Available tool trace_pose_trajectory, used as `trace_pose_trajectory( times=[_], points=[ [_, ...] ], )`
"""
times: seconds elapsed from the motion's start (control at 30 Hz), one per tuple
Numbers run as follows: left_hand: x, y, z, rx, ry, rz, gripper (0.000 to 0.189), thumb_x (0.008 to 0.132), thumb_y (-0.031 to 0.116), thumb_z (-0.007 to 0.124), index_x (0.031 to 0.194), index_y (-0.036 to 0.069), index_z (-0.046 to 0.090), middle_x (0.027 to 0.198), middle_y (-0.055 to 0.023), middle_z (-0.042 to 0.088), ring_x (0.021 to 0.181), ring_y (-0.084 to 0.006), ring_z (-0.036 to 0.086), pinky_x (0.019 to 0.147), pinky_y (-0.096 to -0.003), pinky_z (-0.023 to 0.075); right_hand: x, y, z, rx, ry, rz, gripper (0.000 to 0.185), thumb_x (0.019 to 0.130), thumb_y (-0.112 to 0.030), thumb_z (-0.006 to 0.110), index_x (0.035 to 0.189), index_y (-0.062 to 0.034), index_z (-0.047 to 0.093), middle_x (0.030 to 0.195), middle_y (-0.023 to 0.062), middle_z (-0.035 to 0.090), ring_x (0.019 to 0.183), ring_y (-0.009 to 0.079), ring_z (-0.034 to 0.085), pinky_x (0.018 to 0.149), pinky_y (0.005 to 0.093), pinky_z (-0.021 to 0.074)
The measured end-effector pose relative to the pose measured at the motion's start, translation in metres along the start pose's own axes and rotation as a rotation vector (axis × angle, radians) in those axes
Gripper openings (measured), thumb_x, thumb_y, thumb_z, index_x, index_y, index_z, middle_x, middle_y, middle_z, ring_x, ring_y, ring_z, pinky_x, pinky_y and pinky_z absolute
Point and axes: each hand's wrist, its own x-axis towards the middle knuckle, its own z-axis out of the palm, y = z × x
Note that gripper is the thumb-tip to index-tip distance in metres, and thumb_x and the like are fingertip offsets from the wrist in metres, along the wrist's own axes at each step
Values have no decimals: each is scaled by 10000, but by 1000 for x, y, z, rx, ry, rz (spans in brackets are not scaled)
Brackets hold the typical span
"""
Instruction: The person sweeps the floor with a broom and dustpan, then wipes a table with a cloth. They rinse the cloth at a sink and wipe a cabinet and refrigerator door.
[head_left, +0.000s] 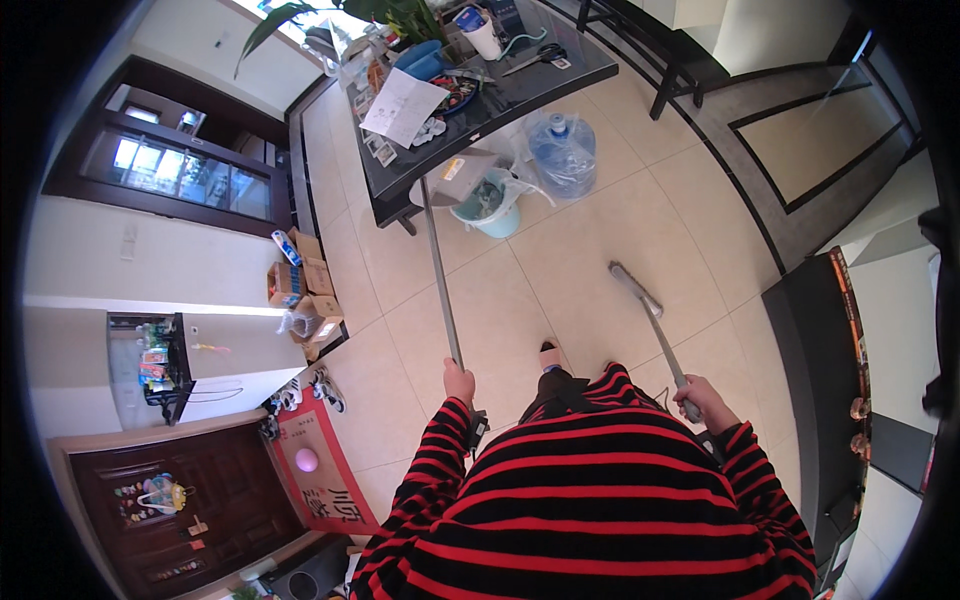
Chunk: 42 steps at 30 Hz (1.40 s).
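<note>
My left hand (460, 382) is closed around the end of a long metal handle (441, 289). This handle runs up to a long-handled dustpan (457, 176) beside the dark table, partly under its edge. In my right hand (705, 401) is the grey handle of a broom (636, 287), whose head rests on the tiled floor in front of me, right of the middle. A pale blue bin (495, 221) with a plastic liner stands against the dustpan. One slippered foot (550, 356) shows between my hands.
A dark table (525, 101) bears papers, scissors and a plant. Near it stands a blue water jug (562, 154) in plastic. Cardboard boxes (319, 276) and shoes (328, 390) line the left side. A pink ball (306, 460) lies on the red doormat (330, 491). A black cabinet (814, 337) stands right.
</note>
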Motion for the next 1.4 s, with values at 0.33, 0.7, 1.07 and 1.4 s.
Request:
trace_pose_trajectory(
  times=[0.33, 0.7, 1.07, 1.4],
  points=[
    [9, -5, -15, 292, -35, 55, 269, 814, 11, 416, 1077, -45, 403, 869, -293, 592, 850, -444, 576, 721, -502, 459, 7, 8, -2, 2, 3, 17, 229, 630, 23, 591, 834, 3, 489, 643, 86, 530, 468, 183, 523, 410, 316, 454],
    [-10, 0, -33, 342, -3, 34, 291, 824, 10, 418, 1111, -32, 396, 888, -268, 596, 853, -429, 584, 735, -486, 471, 14, 18, 2, -63, 9, -21, 220, 623, 22, 593, 813, -1, 485, 611, 93, 532, 450, 195, 525, 398, 325, 443],
    [-3, -13, -43, 297, 11, 93, 281, 798, 4, 453, 1071, -25, 391, 861, -290, 583, 827, -451, 569, 718, -496, 463, -7, 14, -13, -107, 3, -35, 528, 602, 59, 582, 1118, 19, 477, 587, 89, 511, 412, 199, 505, 366, 327, 429],
    [-23, 50, -66, -720, -339, -285, 161, 795, 35, 523, 840, 47, 370, 586, -60, 436, 412, -146, 423, 363, -302, 376, -21, 105, -90, -822, 223, -419, 717, 633, -48, 642, 1302, -125, 397, 647, 95, 533, 584, 207, 551, 581, 345, 465]
  ],
)
